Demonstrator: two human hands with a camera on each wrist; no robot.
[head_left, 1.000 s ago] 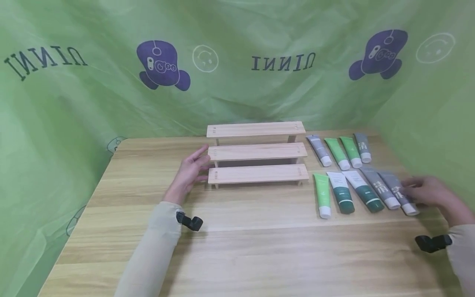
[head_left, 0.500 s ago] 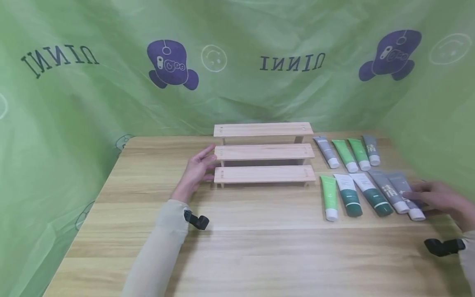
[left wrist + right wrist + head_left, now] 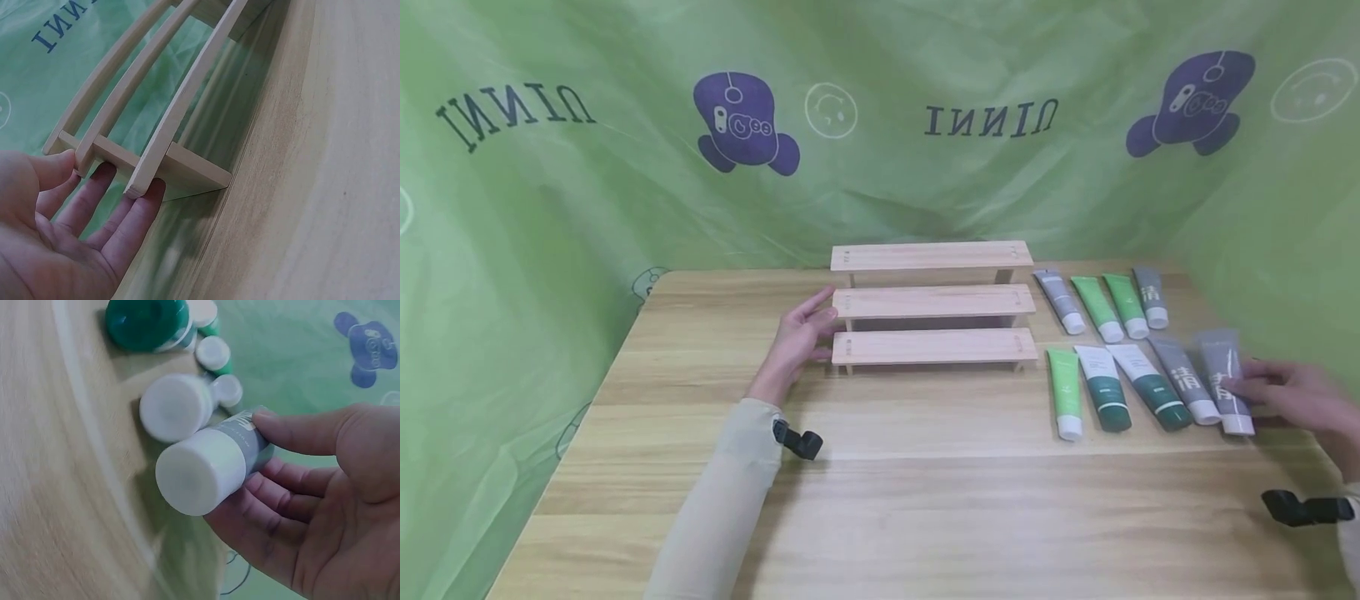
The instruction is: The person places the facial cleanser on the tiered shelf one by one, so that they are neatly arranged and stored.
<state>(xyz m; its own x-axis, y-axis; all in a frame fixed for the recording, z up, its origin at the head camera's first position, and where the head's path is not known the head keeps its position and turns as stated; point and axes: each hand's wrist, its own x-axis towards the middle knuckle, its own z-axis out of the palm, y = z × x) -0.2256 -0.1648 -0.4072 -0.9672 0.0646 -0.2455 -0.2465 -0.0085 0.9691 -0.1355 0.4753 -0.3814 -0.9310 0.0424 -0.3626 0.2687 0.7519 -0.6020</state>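
Observation:
A three-tier wooden display rack (image 3: pixel 934 302) stands at the back of the table. At its left end my left hand (image 3: pixel 796 337) holds the board ends; in the left wrist view the thumb lies against the middle board and fingertips sit under the boards. On the right, my right hand (image 3: pixel 1296 396) grips a grey squeeze tube (image 3: pixel 1222 375) with a white cap (image 3: pixel 197 475), thumb on one side and fingers on the other. The tube's cap end points toward me. Beside it lies another grey tube (image 3: pixel 1183 379).
Left of the grey tubes lie two white-and-dark-green tubes (image 3: pixel 1103 387) and a light green tube (image 3: pixel 1065 392). A back row holds a grey tube (image 3: pixel 1058 302), two green tubes (image 3: pixel 1097 308) and another grey tube (image 3: pixel 1150 297). A green printed curtain (image 3: pixel 880 192) surrounds the wooden table (image 3: pixel 925 500).
My right hand has taken hold of the outermost grey tube, turned it straighter and moved it slightly away from its neighbour. The left hand stays at the rack. The head view has shifted a little.

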